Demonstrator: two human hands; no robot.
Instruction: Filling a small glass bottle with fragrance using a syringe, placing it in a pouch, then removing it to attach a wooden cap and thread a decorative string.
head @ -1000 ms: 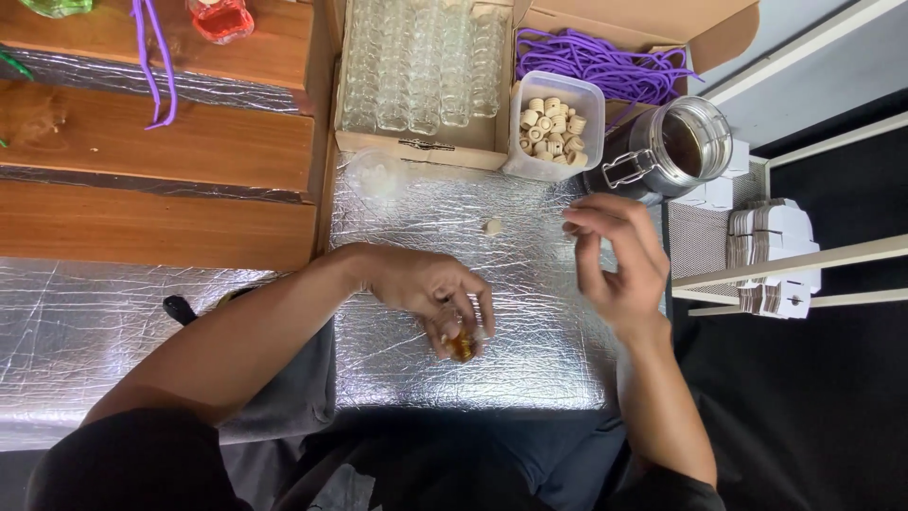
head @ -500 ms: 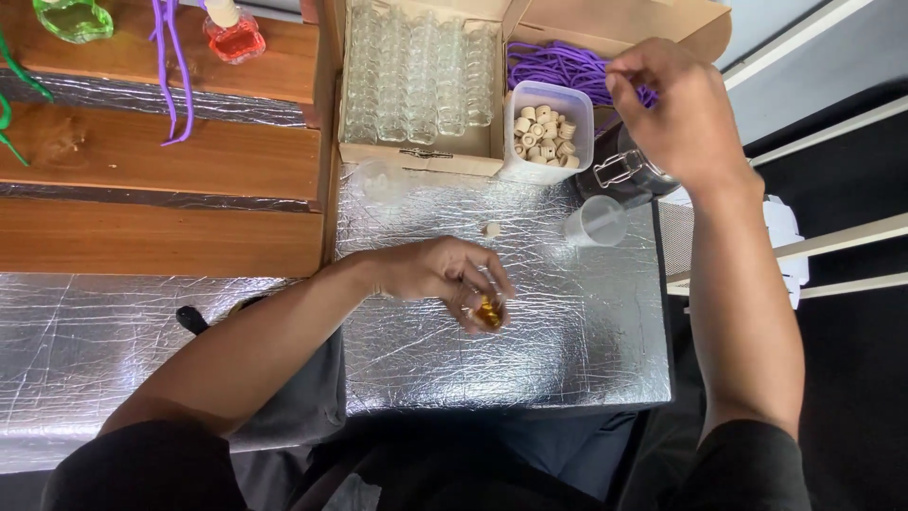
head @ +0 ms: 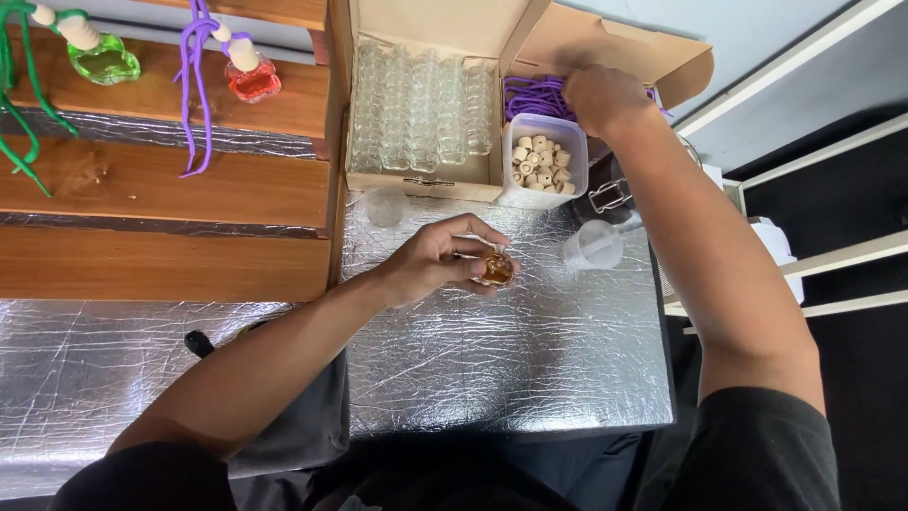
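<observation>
Over the foil-covered table (head: 530,369), my left hand (head: 440,260) pinches a small amber-filled bottle (head: 497,269), fingers (head: 473,248) curled around it with the thumb under. It hangs just above the foil, not resting on it, and I can't tell whether its mouth is stopped. Tip it and I judge the liquid runs out over the foil.

My right hand (head: 601,95) is up in the cardboard box (head: 605,43), fingers buried in the purple cords (head: 534,95); whether they're pinching one or spread, I can't tell. Cords like that tangle, so one tug could drag out a whole bunch.

My right forearm passes just beside the clear plastic cup (head: 591,246) and the tub of pale wooden beads (head: 544,161). A careless pull back could knock either over. The rows of empty glass bottles (head: 421,109) sit well clear.
</observation>
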